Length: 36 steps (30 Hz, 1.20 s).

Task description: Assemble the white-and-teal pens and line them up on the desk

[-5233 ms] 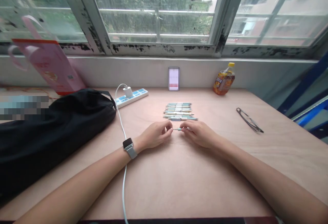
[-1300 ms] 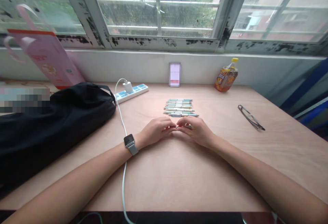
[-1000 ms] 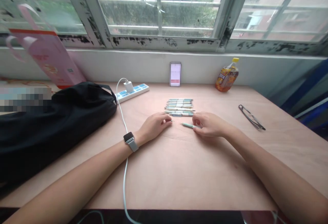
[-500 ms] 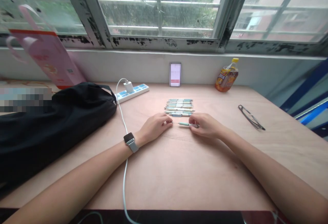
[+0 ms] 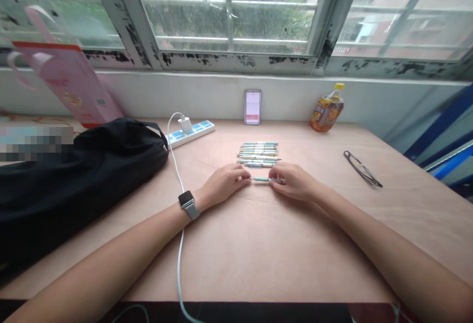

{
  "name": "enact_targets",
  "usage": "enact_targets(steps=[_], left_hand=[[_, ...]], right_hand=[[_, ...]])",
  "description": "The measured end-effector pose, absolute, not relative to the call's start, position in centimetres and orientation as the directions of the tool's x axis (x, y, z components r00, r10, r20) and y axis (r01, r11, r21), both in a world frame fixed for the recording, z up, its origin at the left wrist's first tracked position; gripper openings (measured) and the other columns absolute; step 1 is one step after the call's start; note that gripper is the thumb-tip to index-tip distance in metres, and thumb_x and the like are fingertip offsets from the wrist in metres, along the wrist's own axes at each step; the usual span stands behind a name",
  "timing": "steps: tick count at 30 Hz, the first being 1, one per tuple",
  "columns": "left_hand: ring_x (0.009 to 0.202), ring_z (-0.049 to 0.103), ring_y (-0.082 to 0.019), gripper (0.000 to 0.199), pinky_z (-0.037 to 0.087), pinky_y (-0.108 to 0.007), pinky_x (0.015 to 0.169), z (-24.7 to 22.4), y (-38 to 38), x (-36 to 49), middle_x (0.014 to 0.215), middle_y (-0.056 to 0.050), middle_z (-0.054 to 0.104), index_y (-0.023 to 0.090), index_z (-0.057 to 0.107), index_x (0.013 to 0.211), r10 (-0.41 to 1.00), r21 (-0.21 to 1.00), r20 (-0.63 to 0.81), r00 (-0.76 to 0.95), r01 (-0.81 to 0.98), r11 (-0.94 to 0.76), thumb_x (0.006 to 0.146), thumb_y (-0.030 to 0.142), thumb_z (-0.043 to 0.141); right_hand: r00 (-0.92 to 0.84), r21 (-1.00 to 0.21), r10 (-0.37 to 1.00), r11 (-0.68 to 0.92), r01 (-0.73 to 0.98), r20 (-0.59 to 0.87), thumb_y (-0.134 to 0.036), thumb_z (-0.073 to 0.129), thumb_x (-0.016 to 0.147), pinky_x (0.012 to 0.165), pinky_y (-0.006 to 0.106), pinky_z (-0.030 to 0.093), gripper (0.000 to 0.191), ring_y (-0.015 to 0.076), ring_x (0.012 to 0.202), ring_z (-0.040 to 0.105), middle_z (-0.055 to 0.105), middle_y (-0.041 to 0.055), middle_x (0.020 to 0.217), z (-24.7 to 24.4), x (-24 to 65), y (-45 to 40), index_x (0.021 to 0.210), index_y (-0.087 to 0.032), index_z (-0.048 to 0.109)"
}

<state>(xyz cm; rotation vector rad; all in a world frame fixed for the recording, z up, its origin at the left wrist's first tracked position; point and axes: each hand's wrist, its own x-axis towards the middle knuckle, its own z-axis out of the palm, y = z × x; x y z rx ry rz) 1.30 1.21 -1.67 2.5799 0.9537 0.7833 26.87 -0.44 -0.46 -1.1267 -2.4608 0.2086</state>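
Observation:
My right hand (image 5: 291,180) grips the rear part of a pen with a light green grip (image 5: 261,179), held level just above or on the table. My left hand (image 5: 229,181), wearing a watch (image 5: 187,204) on the wrist, pinches a small pen tip (image 5: 251,178) at the pen's front end. The tip now meets the pen's barrel; whether it is fastened I cannot tell. Right behind my hands lie several similar pens (image 5: 259,153) side by side in a stack of rows, pointing left and right.
A phone (image 5: 253,107) leans on the wall at the back. To the right are a drink bottle (image 5: 327,109) and folded glasses (image 5: 362,169). On the left lie a black bag (image 5: 92,175), a power strip (image 5: 195,133) with a white cable (image 5: 180,259) running under my left forearm, and a pink bag (image 5: 79,86).
My right hand has moved slightly left with the pen. The gap between the pen's barrel and the tip in my left hand, where a thin refill showed, has closed.

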Motion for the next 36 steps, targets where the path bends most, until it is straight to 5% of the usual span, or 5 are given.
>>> enact_targets(steps=[12,22,26,31,36], left_hand=[[0.082,0.06,-0.018,0.016,0.047,-0.029,0.074,-1.71,1.28,1.19,0.087,-0.005,0.066,0.019,0.07,0.093,0.659,0.401,0.4,0.637,0.525,-0.751,0.096,0.028,0.058],[0.084,0.062,-0.018,0.016,0.048,-0.029,0.075,-1.78,1.33,1.2,0.089,-0.005,0.067,0.018,0.071,0.093,0.642,0.395,0.41,0.648,0.509,-0.765,0.097,0.028,0.059],[0.084,0.062,-0.018,0.015,0.047,-0.029,0.075,-1.85,1.34,1.18,0.09,-0.005,0.067,0.018,0.071,0.093,0.645,0.397,0.409,0.646,0.51,-0.763,0.096,0.027,0.059],[0.079,0.061,-0.017,0.016,0.047,-0.027,0.072,-1.73,1.27,1.14,0.085,-0.004,0.066,0.018,0.071,0.09,0.652,0.398,0.427,0.626,0.517,-0.757,0.096,0.027,0.059],[0.081,0.061,-0.017,0.014,0.047,-0.028,0.074,-1.77,1.32,1.1,0.088,-0.004,0.067,0.018,0.071,0.091,0.643,0.397,0.43,0.634,0.507,-0.765,0.096,0.025,0.06]], right_hand=[[-0.65,-0.132,0.685,0.715,0.686,0.329,-0.02,0.045,0.099,0.072,0.029,0.044,0.014,0.0192,0.083,0.058,0.063,0.0081,0.095,-0.58,26.65,-0.9,0.097,-0.018,0.058],[-0.562,-0.265,0.706,0.695,0.669,0.431,-0.006,0.057,0.086,0.075,0.028,0.047,0.015,0.0173,0.085,0.059,0.061,0.0068,0.099,-1.41,26.76,-0.41,0.094,-0.018,0.058],[-0.59,-0.222,0.711,0.69,0.689,0.382,-0.015,0.056,0.092,0.071,0.027,0.045,0.005,0.0175,0.082,0.06,0.065,0.0065,0.095,-1.13,26.97,-0.36,0.095,-0.018,0.06],[-0.627,-0.138,0.71,0.69,0.71,0.32,-0.026,0.045,0.102,0.074,0.028,0.045,0.019,0.0187,0.085,0.062,0.066,0.0077,0.096,-0.99,26.89,-0.48,0.099,-0.019,0.062],[-0.576,-0.191,0.747,0.651,0.734,0.332,-0.021,0.058,0.093,0.074,0.028,0.045,0.009,0.0189,0.086,0.061,0.064,0.0076,0.104,-0.84,26.71,-0.62,0.102,-0.019,0.058]])
